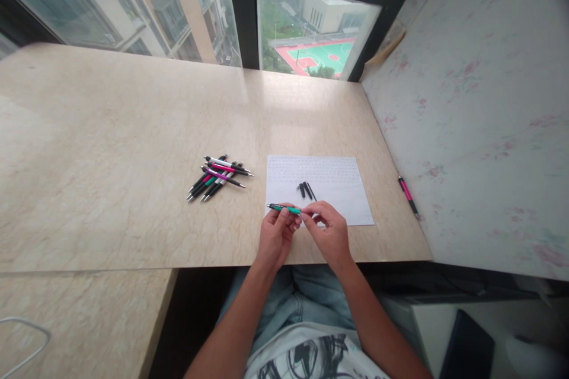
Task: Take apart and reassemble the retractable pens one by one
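My left hand (276,235) is closed round the green barrel of a pen (288,209), whose black clip end points left. At the barrel's right end, the fingertips of my right hand (329,231) are pinched together; what lies between them is too small to make out. Just beyond my hands, several black pen parts (304,190), including a thin refill (312,191), lie on a sheet of written paper (347,189). To the left is a crossed pile of pens (221,173) with black grips and pink, purple, white and green barrels.
A pink and black pen (408,196) lies by the wall on the right. The marbled tabletop (133,130) runs back to the windows. Its front edge is close to my lap. A white cable (42,343) rests on the lower surface at left.
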`<state>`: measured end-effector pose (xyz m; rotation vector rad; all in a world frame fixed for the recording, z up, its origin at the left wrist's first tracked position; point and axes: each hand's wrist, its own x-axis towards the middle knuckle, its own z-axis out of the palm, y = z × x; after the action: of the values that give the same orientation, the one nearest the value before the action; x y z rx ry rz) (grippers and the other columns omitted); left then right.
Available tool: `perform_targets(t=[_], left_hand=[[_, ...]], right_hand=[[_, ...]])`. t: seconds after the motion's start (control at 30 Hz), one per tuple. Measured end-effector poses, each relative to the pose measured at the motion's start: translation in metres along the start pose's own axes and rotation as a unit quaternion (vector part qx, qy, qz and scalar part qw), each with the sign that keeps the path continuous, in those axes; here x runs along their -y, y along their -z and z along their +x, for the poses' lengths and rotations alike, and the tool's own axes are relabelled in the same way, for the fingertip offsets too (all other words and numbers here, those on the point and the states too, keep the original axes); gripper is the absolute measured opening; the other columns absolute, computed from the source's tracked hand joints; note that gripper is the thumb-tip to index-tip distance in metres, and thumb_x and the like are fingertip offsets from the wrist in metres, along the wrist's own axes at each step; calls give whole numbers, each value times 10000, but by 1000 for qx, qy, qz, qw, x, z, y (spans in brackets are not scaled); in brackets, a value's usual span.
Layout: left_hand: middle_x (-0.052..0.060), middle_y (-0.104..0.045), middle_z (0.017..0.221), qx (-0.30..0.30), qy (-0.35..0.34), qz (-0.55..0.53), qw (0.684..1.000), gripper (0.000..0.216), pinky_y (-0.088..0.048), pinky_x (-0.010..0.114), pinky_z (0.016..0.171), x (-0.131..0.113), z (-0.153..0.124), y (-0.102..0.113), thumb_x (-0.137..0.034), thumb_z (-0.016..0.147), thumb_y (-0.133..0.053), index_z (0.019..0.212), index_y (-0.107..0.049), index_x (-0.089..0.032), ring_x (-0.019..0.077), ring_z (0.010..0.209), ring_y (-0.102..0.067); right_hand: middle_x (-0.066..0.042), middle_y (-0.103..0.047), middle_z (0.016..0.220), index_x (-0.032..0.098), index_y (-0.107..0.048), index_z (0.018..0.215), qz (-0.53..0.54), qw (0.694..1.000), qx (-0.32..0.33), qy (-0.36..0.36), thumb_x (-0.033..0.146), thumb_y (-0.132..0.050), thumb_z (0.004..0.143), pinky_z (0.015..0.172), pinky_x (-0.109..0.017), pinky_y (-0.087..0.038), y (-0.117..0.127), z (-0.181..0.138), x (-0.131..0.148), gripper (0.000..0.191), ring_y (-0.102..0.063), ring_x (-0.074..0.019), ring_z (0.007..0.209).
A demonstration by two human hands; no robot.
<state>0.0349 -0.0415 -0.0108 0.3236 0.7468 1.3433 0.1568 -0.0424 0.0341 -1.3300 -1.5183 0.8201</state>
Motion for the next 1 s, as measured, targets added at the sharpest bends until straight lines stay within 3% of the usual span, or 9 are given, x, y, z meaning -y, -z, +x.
perform_targets(t=[0.6, 1.0], left_hand=[[25, -668, 779, 15, 3, 3, 1000, 194, -479, 232, 666, -1, -1, -2, -321, 792, -721, 878, -669, -154, 93, 667, -599], [26, -658, 802, 17, 15, -25, 999, 177, -495, 223, 703, -1, 0, 0, -297, 793, -725, 862, -676, -142, 90, 695, -602]], right_hand=[[-32, -644, 812, 221, -649, 801, -27, 999, -14, 13, 217, -573, 870, 608, -277, -516, 0, 1, 7, 103, -606, -165, 753], [-20, -644, 818, 208, -653, 810, -4, 999, 40, -21, 196, -599, 842, 611, -250, -507, 6, 4, 7, 64, -611, -150, 755]])
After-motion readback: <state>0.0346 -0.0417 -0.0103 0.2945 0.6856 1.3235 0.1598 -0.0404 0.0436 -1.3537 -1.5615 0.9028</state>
